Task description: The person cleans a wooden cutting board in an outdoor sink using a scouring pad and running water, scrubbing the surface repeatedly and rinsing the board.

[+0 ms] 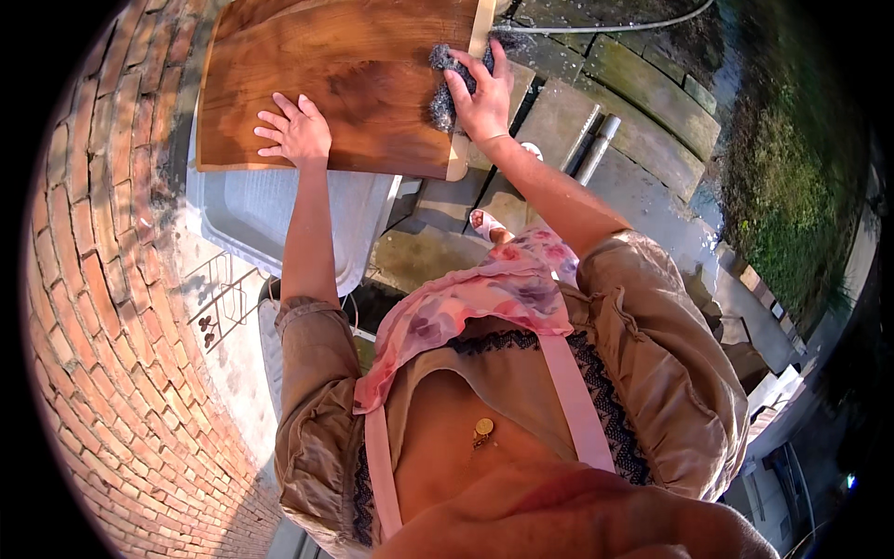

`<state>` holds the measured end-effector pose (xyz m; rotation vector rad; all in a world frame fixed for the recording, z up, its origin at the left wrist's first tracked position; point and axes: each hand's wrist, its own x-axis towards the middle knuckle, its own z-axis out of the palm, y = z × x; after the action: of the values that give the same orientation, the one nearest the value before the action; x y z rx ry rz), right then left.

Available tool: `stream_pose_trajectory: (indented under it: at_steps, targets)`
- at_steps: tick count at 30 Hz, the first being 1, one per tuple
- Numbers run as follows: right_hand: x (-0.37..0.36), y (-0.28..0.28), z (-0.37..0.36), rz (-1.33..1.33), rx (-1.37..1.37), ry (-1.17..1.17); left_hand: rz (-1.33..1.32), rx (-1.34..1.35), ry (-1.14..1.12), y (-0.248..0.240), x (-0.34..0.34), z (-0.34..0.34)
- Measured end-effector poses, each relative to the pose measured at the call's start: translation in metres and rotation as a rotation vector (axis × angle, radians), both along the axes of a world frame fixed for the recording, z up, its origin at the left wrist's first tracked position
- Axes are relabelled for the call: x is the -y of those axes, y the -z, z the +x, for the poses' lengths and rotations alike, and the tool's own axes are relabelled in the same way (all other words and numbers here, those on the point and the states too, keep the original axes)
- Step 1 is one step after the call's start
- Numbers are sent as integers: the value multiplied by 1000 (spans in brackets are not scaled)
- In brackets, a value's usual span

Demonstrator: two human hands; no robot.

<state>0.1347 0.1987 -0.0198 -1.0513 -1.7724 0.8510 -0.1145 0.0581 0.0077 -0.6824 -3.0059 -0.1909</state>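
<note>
Wooden board (363,116) lies over the pale basin (300,216), right end overhanging. Your left hand (296,131) rests on it, fingers spread, grasping nothing; your right hand (482,101) grips the grey scouring pad (443,104) there. Risk: bearing down on that end could tip the board.

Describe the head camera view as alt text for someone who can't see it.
A person's right hand holds a grey scrubber at the right edge of a brown wooden board, while the left hand rests spread on its surface. The board covers part of a pale basin, with a brick wall to the left.
</note>
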Motion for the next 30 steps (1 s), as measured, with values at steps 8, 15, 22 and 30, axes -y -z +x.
stream_pose_trajectory:
  at_steps: [8,15,22,30]
  targets:
    - [126,-24,45,-191,-12,-62,-33,74,32,-6,-1,-6]
    - [97,7,108,-262,-117,-304,37,3,296,8,34,8]
    - [-15,-60,98,44,37,-165,144,-165,349,22,43,60]
    - [-67,-99,-44,79,173,-621,759,181,245,-30,29,85]
